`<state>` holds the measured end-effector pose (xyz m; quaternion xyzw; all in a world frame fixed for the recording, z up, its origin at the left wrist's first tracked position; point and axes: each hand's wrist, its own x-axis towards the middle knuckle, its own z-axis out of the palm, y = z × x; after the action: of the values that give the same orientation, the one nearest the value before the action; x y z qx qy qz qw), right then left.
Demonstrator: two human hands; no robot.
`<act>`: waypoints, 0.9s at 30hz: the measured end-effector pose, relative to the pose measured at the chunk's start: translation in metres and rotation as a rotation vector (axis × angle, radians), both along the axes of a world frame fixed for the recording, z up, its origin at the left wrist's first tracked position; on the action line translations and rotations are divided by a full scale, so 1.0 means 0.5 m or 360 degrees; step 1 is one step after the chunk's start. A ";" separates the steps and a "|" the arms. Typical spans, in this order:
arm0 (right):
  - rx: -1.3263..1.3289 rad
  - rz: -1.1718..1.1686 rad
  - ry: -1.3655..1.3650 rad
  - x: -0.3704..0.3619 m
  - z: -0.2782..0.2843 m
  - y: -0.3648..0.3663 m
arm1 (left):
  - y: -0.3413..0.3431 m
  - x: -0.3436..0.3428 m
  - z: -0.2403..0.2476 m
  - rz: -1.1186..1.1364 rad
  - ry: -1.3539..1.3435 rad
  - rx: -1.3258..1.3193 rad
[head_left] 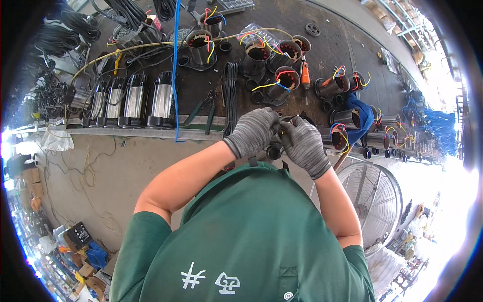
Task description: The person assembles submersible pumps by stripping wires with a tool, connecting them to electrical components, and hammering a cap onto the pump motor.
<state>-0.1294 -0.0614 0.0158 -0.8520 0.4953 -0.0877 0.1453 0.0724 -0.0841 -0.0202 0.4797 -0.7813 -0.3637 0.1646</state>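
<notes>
A dark part with a round black end (273,152) sits at the near edge of the surface (322,48), about midway along it and mostly hidden by two gloved hands. The left hand (255,132) is over its left side and the right hand (305,145) over its right, fingertips near each other. Both grips have the fingers bent inward; whether either is fully closed, and on what exactly, cannot be told, since the gloves cover the contact.

Just beyond the hands stands an open dark housing (282,90) with red, yellow and blue wires at its mouth. An orange-handled screwdriver (305,75) lies just beside it, its tip toward the near edge. More wired housings (255,63) stand behind, toward the far edge.

Left of the hands, a bundle of black cable (230,95) reaches to the near edge, with green-handled pliers (210,113) beside it. Farther along that edge, toward the left end, silver cylinders (162,98) stand in a row. A blue cord (175,65) passes just beside them. Toward the right end, a blue cloth (361,118) lies among wired housings. A large round fan (370,201) stands below the near edge.
</notes>
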 end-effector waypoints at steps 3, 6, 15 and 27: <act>-0.0112 -0.0017 0.0135 0.027 0.010 0.017 | 0.005 0.001 -0.041 0.0293 0.0654 0.0882; -0.0265 0.0019 0.0197 0.024 -0.010 0.016 | 0.015 0.004 -0.089 0.0463 0.1324 0.1510; -0.0249 0.0012 0.0136 0.015 -0.028 0.010 | 0.048 0.014 -0.028 0.0140 0.0342 0.0071; -0.0129 0.0033 -0.0248 -0.014 -0.016 0.013 | 0.014 0.006 -0.025 0.0112 0.0519 0.0966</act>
<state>-0.1366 -0.0551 0.0078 -0.8528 0.4697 -0.1723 0.1498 0.0756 -0.0771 -0.0326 0.4689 -0.5839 -0.6456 0.1496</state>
